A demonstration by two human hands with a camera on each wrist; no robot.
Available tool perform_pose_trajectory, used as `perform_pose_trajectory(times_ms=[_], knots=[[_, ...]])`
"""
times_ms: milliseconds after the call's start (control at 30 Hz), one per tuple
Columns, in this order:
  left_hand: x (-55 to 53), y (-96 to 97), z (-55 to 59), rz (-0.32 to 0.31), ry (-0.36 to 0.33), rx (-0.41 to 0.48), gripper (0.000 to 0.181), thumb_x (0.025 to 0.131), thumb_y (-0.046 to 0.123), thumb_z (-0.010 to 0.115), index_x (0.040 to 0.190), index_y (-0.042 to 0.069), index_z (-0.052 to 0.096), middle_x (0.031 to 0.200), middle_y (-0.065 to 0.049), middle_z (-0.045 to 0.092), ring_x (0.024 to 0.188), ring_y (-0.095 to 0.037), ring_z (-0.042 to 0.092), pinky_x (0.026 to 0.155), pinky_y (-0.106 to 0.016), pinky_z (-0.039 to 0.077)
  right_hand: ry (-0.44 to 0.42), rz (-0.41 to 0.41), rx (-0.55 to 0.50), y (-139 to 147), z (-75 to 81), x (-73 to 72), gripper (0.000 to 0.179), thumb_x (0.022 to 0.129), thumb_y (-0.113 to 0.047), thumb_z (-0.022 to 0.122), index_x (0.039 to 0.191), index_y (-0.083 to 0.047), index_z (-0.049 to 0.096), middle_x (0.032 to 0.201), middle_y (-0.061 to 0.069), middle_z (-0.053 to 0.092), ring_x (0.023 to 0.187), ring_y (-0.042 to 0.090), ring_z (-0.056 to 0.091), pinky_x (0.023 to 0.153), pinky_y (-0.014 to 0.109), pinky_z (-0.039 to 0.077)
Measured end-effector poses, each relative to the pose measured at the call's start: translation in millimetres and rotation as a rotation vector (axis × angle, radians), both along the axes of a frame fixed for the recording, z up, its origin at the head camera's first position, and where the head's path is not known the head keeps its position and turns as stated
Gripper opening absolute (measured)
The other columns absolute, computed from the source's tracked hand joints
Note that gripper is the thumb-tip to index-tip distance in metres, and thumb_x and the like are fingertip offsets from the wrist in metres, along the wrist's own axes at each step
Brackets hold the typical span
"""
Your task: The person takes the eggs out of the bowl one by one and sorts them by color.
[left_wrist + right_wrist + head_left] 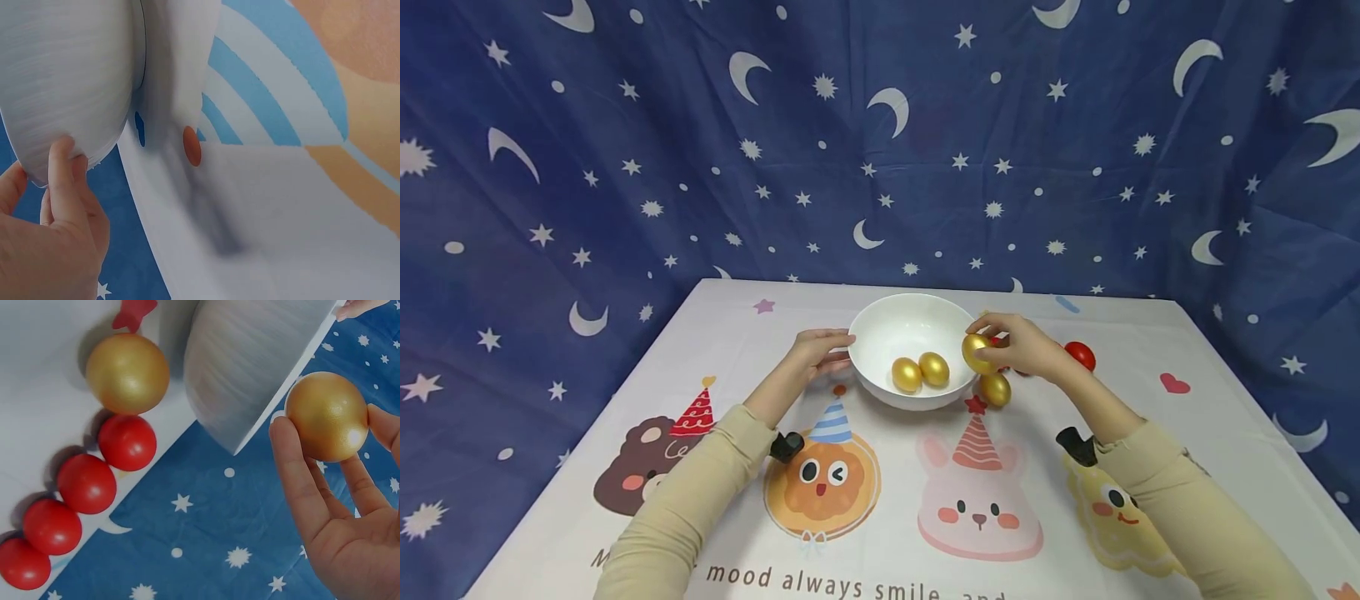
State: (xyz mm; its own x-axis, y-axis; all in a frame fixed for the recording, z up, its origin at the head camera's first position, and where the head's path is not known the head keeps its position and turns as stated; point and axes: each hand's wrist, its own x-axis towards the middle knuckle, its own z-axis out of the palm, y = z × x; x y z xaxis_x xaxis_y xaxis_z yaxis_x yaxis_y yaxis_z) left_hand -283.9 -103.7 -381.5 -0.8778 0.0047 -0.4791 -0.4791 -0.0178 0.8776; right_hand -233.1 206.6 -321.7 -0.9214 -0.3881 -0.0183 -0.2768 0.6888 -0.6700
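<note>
A white bowl [910, 321] stands toward the back of the table, with two golden eggs [906, 375] lying inside it. My left hand [814, 353] grips the bowl's left side, thumb at the rim and fingers against the outer wall, as the left wrist view shows. With my right hand [1028, 345] I pinch another golden egg [327, 417] between thumb and fingertips, beside the bowl's right rim. Below it one more golden egg [995, 389] rests on the table, close to the bowl's right side.
Several red balls [87, 484] form a row on the table beside the loose golden egg, partly hidden by my right hand in the head view. A white cloth [865, 575] with cartoon prints covers the table. Behind it hangs a blue curtain [820, 183] with moons and stars.
</note>
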Motion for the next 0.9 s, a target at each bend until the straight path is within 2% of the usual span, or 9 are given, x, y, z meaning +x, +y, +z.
perform_pose_trajectory(times_ms=[133, 267, 400, 700, 900], knots=[[0.8, 1.1, 1.6, -0.008, 0.01, -0.009, 0.044, 0.089, 0.013, 0.066, 0.131, 0.005, 0.055, 0.129, -0.019, 0.057, 0.112, -0.028, 0.061, 0.065, -0.017, 0.06, -0.008, -0.014, -0.013, 9.4, -0.7, 6.3, 0.034, 0.087, -0.009, 0.065, 0.118, 0.002, 0.058, 0.116, 0.028, 0.057, 0.084, 0.029, 0.061, 0.06, 0.03, 0.057], [-0.6, 1.4, 1.1, -0.008, 0.012, -0.017, 0.043, 0.089, 0.013, 0.066, 0.129, 0.004, 0.056, 0.127, -0.02, 0.058, 0.103, -0.024, 0.066, 0.066, -0.018, 0.061, 0.007, -0.023, -0.021, 17.6, -3.0, 12.1, 0.035, 0.086, -0.009, 0.066, 0.118, 0.003, 0.058, 0.113, 0.027, 0.059, 0.081, 0.024, 0.06, 0.061, 0.03, 0.059], [-2.4, 0.4, -0.6, -0.01, 0.013, -0.024, 0.042, 0.089, 0.014, 0.065, 0.129, 0.004, 0.056, 0.127, -0.02, 0.058, 0.091, -0.019, 0.069, 0.067, -0.019, 0.061, 0.035, -0.039, -0.011, 24.8, -6.5, 15.1, 0.034, 0.085, -0.007, 0.067, 0.116, 0.004, 0.06, 0.11, 0.026, 0.061, 0.083, 0.024, 0.06, 0.067, 0.029, 0.062], [-1.1, -0.2, 0.1, -0.004, 0.002, -0.028, 0.043, 0.087, 0.014, 0.068, 0.128, 0.004, 0.057, 0.127, -0.018, 0.059, 0.089, -0.019, 0.069, 0.072, -0.021, 0.061, 0.05, -0.062, 0.012, 41.2, -17.3, 16.7, 0.031, 0.085, -0.006, 0.067, 0.113, 0.004, 0.06, 0.11, 0.026, 0.062, 0.092, 0.032, 0.06, 0.069, 0.031, 0.062], [-1.9, 1.3, -0.2, 0.005, 0.0, -0.026, 0.045, 0.085, 0.013, 0.07, 0.128, 0.006, 0.057, 0.128, -0.017, 0.059, 0.106, -0.027, 0.065, 0.071, -0.021, 0.061, 0.029, -0.093, 0.018, 51.3, -24.0, 18.0, 0.034, 0.085, -0.006, 0.067, 0.116, 0.005, 0.059, 0.112, 0.027, 0.06, 0.092, 0.033, 0.061, 0.068, 0.033, 0.063]])
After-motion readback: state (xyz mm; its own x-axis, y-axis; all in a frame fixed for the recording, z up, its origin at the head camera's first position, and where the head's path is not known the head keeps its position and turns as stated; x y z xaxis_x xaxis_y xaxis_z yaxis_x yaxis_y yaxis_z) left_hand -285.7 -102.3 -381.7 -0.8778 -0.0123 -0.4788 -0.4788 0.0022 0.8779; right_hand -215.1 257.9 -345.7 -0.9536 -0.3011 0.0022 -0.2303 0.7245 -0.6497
